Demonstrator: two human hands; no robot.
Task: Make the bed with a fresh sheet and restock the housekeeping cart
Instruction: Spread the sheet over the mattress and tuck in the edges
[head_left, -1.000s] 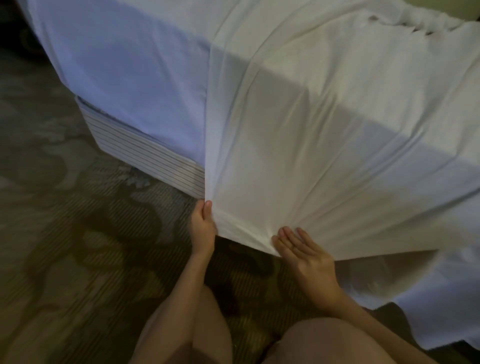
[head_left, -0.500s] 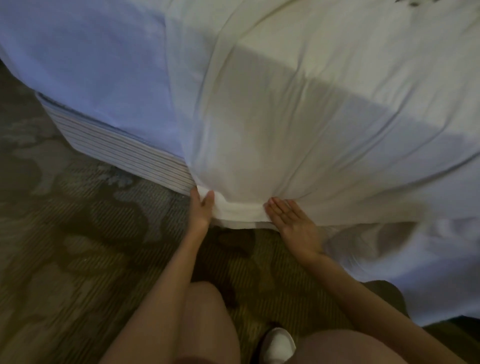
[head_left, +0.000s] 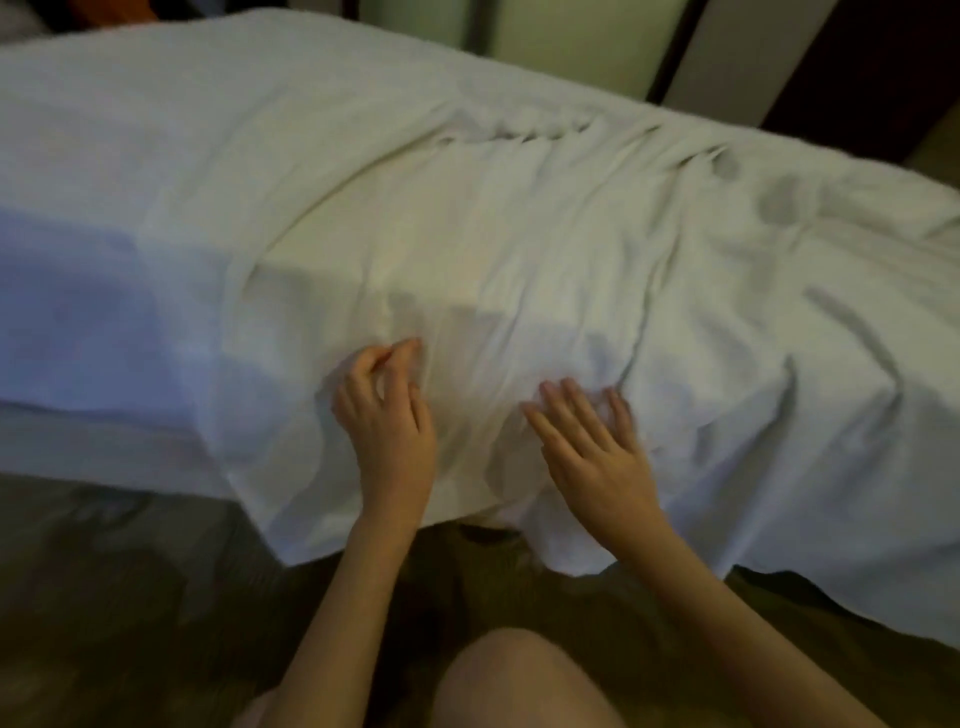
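Your left hand (head_left: 387, 415) pinches the sheet (head_left: 519, 249) at centre frame; your right hand (head_left: 592, 441) lies flat on it, fingers spread. It looks soft and light, so take it at the hanging edge.

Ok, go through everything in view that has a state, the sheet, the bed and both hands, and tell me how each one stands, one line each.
fresh sheet: spread over the bed, wrinkled, its edge hanging loose down the near side, not tucked.
mattress: bare at the left, covered elsewhere.
left hand: on the hanging sheet, fingers curled; whether it pinches cloth is blurred.
right hand: fingers straight, flat against the hanging sheet.
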